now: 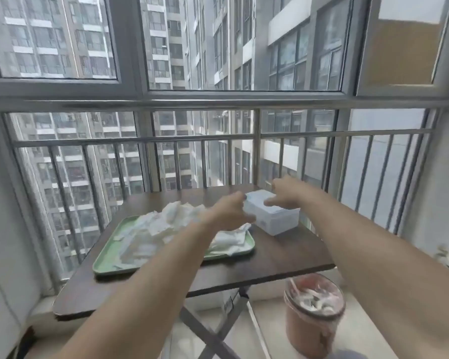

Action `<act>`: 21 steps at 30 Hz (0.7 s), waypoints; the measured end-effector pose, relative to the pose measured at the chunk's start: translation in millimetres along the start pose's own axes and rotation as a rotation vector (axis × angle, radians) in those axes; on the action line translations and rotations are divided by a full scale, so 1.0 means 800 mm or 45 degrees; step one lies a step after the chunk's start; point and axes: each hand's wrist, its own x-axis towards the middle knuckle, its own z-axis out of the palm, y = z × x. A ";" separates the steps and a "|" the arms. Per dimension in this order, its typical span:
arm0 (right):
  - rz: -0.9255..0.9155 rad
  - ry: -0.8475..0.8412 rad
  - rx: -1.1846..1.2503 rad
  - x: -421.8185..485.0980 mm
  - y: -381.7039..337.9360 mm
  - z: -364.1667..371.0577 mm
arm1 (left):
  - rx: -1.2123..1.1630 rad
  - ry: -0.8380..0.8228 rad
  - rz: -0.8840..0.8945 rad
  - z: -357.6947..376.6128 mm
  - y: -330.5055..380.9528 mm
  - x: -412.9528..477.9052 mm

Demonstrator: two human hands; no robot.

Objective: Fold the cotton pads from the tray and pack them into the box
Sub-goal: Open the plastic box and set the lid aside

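Both arms are stretched out to the box [275,218], which is set at the far right of the worktop [283,255]. The left hand [230,211] is placed against the box's left end. The right hand [287,193] is spread over the far top edge, with the thumb at the top face. Both are motion-blurred, so it cannot be told whether the box is gripped or only touched. The cotton pads [161,229] are heaped loose and crumpled in the green tray [106,263], just left of the box. A pinkish waste bin [314,327] is seen on the floor below the worktop's right edge.
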 end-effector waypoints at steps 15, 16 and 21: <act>0.116 -0.069 0.007 0.081 0.010 0.064 | -0.862 0.148 -0.372 0.119 -0.008 0.108; 0.125 -0.042 -0.008 0.082 0.009 0.061 | -0.924 0.134 -0.386 0.118 -0.011 0.111; 0.156 -0.013 0.077 0.087 0.011 0.054 | -1.105 0.045 -0.394 0.109 -0.010 0.112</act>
